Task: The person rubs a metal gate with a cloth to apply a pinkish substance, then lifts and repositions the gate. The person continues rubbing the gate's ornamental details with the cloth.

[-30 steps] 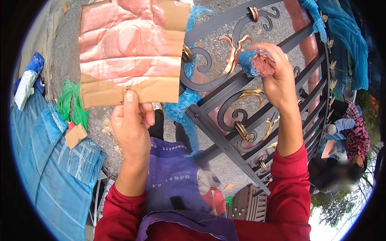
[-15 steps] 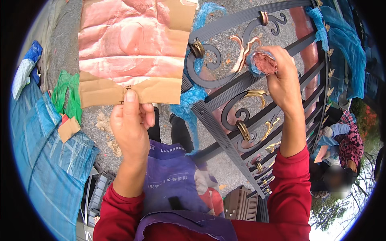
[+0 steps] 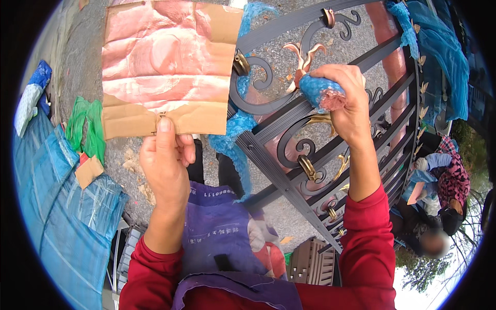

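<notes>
My left hand (image 3: 164,168) is closed on the lower edge of a flat piece of cardboard (image 3: 121,118), thumb on top. Shiny pink paint covers most of the cardboard's face. In my right hand (image 3: 353,106) is a wad of blue bubble wrap (image 3: 316,89), its blunt end coated in pinkish paint. The wad hangs over a black metal gate (image 3: 279,173), close to a copper-coloured leaf ornament (image 3: 304,59) on one of its scrolls. Whether the wad touches the ornament, I cannot tell.
Blue sheeting (image 3: 67,206) covers something on the left, with a green plastic bag (image 3: 87,126) and a cardboard scrap (image 3: 89,172) beside it. Blue plastic film (image 3: 439,62) hangs at the far right. Another person (image 3: 447,181) works at the right edge.
My right hand has moved slightly left and down, and the wad has turned so more of its blue side shows. My left hand still holds the cardboard, little moved.
</notes>
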Available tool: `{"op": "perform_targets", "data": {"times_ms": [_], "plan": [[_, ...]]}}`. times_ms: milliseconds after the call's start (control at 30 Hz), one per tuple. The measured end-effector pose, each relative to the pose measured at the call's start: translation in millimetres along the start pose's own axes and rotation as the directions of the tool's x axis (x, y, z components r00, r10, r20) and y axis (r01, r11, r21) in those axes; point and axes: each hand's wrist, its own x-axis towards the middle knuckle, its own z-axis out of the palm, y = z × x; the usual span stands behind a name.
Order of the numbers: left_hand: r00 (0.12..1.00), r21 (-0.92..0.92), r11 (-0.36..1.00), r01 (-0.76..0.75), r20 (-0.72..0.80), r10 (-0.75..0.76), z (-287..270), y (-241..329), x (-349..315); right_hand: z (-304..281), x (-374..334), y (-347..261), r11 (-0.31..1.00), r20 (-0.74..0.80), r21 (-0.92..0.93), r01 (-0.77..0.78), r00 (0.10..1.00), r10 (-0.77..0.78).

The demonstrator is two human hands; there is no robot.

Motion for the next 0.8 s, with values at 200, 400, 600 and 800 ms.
{"op": "perform_targets", "data": {"times_ms": [200,400,600,800], "plan": [[0.999,-0.025,0.999,-0.024,-0.045,0.023,7,3,1,-10,3,21,0.99,-0.223,0.02,-0.143,0.964,0.144],[1.0,0.005,1.0,0.0,0.008,0.0,12,7,0,-3,9,22,0.98,-0.176,-0.118,-0.161,0.975,0.139],[1.0,-0.017,1.0,-0.014,-0.002,0.014,15,5,2,5,8,18,0.964,-0.28,0.19,-0.188,0.93,0.237],[1.0,-0.001,1.0,-0.008,0.029,0.008,16,6,1,4,3,17,0.968,-0.178,-0.099,-0.232,0.961,0.213]]}}
